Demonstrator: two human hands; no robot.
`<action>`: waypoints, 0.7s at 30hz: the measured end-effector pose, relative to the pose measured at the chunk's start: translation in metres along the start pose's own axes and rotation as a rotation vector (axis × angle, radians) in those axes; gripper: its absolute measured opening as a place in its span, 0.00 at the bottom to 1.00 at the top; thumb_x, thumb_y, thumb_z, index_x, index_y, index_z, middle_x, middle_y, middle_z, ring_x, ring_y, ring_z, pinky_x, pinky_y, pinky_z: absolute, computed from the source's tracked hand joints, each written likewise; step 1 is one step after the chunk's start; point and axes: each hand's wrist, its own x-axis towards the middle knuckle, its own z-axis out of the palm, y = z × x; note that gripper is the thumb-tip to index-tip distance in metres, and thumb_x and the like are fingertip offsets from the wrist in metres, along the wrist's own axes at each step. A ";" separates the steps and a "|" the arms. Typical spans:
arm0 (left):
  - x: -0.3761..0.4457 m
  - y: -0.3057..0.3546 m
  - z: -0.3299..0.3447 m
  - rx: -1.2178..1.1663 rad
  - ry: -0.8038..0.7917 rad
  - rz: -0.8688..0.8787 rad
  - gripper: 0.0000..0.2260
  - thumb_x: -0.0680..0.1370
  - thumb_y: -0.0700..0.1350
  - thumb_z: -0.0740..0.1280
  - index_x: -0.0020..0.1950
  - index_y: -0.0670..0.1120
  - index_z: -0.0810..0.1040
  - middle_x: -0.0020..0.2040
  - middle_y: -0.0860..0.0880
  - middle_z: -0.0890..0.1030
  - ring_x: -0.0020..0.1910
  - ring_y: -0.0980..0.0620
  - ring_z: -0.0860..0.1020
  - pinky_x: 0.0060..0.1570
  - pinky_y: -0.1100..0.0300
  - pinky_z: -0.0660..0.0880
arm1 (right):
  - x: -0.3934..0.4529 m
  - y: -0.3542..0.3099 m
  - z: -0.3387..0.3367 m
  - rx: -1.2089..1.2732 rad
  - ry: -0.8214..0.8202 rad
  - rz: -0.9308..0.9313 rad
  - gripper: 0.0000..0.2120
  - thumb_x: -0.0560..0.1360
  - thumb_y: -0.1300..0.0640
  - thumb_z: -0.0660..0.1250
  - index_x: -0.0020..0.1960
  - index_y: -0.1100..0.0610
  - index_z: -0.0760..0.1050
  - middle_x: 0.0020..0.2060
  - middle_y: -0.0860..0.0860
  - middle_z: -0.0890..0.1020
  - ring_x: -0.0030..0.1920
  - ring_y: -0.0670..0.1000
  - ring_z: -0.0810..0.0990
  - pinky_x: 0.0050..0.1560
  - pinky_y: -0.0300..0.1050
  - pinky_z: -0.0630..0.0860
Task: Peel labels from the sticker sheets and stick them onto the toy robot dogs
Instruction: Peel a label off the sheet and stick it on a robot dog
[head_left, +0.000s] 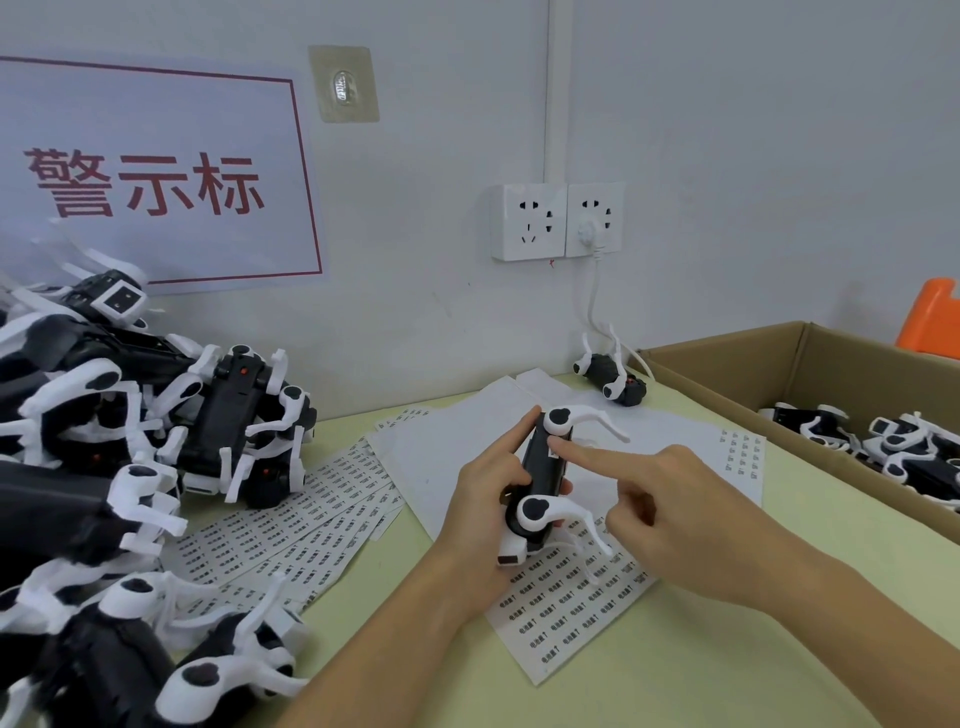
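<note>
Across the lower frame, table (675, 670): pale green top, runs to the wall.
Dog pile (130, 467): left edge, black-and-white toy robot dogs heaped from mid-height to the bottom corner.
Cardboard box (727, 358): right edge, open, more dogs (893, 447) lying inside.
Wall sign (150, 182): upper left, white sheet, red border, red characters.
Sticker sheets (291, 535): fanned out at centre-left beside the pile; another printed sheet (566, 623) lies under the hands.
Blank sheets (447, 441): centre, behind the hands.
Sockets (558, 221): upper centre on the wall, white plug in the right one.
Left hand (488, 499): centre, fingers wrapped around the held dog, index finger lying along its far side.
Right hand (670, 499): centre-right, index finger straight, tip pressing on the dog's black body; other fingers curled, holding nothing.
Held dog (540, 478): centre, raised above the sheets, white legs pointing right.
Stray dog (613, 374): against the wall below the sockets.
Label (554, 453): small white patch under the fingertip, detail unclear.
</note>
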 end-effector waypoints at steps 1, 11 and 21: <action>0.000 0.000 0.000 0.000 0.005 0.000 0.28 0.68 0.39 0.59 0.61 0.61 0.83 0.46 0.38 0.82 0.42 0.47 0.81 0.36 0.56 0.78 | 0.000 -0.001 0.000 0.009 -0.005 0.001 0.35 0.75 0.61 0.59 0.72 0.27 0.62 0.26 0.53 0.70 0.27 0.49 0.65 0.28 0.41 0.63; 0.001 -0.002 -0.001 -0.033 -0.005 -0.014 0.27 0.75 0.37 0.55 0.61 0.60 0.83 0.47 0.40 0.81 0.45 0.45 0.79 0.45 0.51 0.74 | 0.002 0.001 0.007 0.117 0.008 0.044 0.34 0.75 0.63 0.59 0.69 0.27 0.67 0.24 0.52 0.67 0.26 0.49 0.61 0.28 0.41 0.63; 0.000 -0.005 0.001 0.058 0.093 0.038 0.16 0.78 0.37 0.57 0.59 0.52 0.77 0.47 0.40 0.83 0.36 0.44 0.76 0.34 0.56 0.72 | 0.007 -0.008 0.022 0.662 0.316 0.361 0.17 0.80 0.67 0.58 0.42 0.54 0.81 0.27 0.54 0.80 0.25 0.49 0.76 0.28 0.46 0.73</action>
